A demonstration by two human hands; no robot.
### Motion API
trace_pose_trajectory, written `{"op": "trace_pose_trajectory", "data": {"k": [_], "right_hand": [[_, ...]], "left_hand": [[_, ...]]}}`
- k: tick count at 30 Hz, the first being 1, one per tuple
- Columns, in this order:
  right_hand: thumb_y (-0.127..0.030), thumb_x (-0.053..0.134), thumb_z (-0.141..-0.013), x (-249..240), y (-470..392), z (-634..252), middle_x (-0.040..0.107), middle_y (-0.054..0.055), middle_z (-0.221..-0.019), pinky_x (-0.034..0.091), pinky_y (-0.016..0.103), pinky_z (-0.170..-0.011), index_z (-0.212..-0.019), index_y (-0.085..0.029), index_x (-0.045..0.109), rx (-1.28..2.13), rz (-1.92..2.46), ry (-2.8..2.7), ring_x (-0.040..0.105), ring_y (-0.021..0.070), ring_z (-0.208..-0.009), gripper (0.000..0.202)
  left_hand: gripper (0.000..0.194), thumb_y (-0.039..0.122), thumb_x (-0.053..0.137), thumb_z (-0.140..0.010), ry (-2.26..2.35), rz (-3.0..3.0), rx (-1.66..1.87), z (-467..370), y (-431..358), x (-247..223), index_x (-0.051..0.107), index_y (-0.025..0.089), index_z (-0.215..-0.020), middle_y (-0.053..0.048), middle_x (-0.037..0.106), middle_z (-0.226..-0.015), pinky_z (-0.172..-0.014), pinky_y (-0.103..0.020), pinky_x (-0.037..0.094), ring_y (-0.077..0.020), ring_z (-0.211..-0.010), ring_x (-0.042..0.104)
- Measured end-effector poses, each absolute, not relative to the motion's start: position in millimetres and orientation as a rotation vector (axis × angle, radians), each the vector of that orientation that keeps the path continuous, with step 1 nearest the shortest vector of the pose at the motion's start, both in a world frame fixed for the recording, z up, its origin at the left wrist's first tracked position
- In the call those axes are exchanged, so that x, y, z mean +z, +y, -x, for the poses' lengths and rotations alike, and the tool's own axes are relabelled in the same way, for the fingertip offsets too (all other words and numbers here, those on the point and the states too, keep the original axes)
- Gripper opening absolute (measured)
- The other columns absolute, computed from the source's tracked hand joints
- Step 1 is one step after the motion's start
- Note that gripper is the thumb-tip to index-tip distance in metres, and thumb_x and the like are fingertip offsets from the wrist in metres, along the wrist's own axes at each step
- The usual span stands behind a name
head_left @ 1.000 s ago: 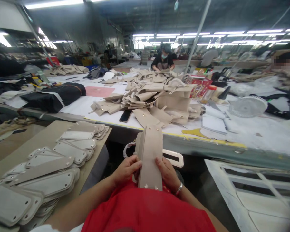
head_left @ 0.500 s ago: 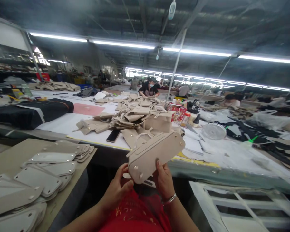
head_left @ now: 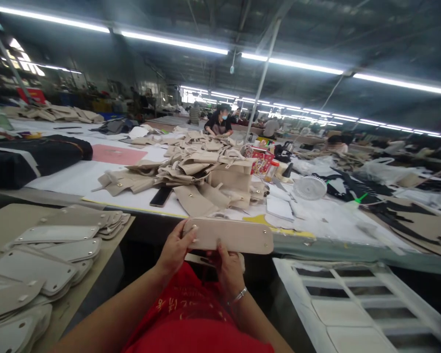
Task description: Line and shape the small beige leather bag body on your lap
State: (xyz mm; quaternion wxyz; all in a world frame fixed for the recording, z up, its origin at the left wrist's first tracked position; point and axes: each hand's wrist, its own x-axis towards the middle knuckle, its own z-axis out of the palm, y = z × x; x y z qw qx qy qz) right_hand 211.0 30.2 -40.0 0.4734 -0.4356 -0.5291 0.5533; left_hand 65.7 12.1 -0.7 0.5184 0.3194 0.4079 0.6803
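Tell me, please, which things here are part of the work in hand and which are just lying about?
In hand: beige bag base, held by left hand and right hand; stacked base panels.
Lying about: phone, small fan, black fabric roll.

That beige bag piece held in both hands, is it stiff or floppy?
The beige panel is probably fairly stiff: it juts sideways past the left hand and right hand without drooping. It is likely light, pinched only by fingertips. Being flat, it should not roll.

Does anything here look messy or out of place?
A dark phone lies half under the loose heap of beige pieces on the long table. The beige panel in both hands looks intact.
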Motion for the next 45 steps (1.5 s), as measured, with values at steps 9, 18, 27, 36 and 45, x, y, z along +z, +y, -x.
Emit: {"op": "trace_pose_trajectory", "data": {"k": [9, 18, 27, 36, 45], "right_hand": [[-0.044, 0.048, -0.085, 25, -8, -244, 0.061, 0.002, -0.067, 0.045, 0.024, -0.056, -0.081, -0.016, 0.062, 1.643, 0.854, -1.917, 0.057, 0.0126, -0.058, 0.031], [-0.039, 0.059, -0.078, 44, 44, -269, 0.055, 0.009, -0.115, 0.044, 0.036, -0.086, -0.117, -0.019, 0.047, 0.773, 1.060, -2.167, 0.053, 0.0225, -0.102, 0.045], [-0.051, 0.046, -0.084, 63, 34, -243, 0.053, 0.002, -0.071, 0.035, 0.027, -0.056, -0.074, -0.019, 0.047, 0.383, 1.194, -2.335, 0.047, 0.0145, -0.062, 0.033], [-0.047, 0.048, -0.084, 120, -4, -259, 0.050, 0.000, -0.061, 0.029, 0.024, -0.050, -0.070, -0.019, 0.051, 0.450, 1.100, -2.235, 0.041, 0.0113, -0.054, 0.031], [-0.048, 0.051, -0.081, 87, -14, -277, 0.057, 0.001, -0.069, 0.039, 0.021, -0.051, -0.080, -0.016, 0.060, 1.116, 1.115, -2.063, 0.048, 0.0121, -0.059, 0.034]], "left_hand": [[0.042, 0.034, 0.073, -0.064, 1.014, -1.053, 1.439, -14, 65, 29, 0.062, 0.013, -0.098, -0.002, 0.062, -0.077, -0.054, -0.019, 0.046, -0.0101, -0.061, 0.057], [0.041, 0.029, 0.074, -0.062, 0.963, -1.424, 1.165, 10, 91, 93, 0.064, 0.010, -0.097, -0.006, 0.064, -0.081, -0.057, -0.020, 0.044, -0.0122, -0.065, 0.058], [0.037, 0.028, 0.070, -0.067, 0.798, -1.642, 1.083, -19, 80, 127, 0.062, 0.011, -0.099, -0.006, 0.064, -0.084, -0.058, -0.020, 0.043, -0.0127, -0.069, 0.058], [0.041, 0.050, 0.060, -0.073, 0.622, -1.576, 1.192, -72, 61, 174, 0.066, 0.011, -0.082, -0.004, 0.063, -0.070, -0.055, -0.020, 0.040, -0.0110, -0.058, 0.054], [0.081, 0.075, 0.017, -0.077, 0.821, -1.369, 1.265, -99, 52, 106, 0.068, 0.013, -0.079, -0.005, 0.065, -0.068, -0.055, -0.022, 0.040, -0.0142, -0.060, 0.055]]}}
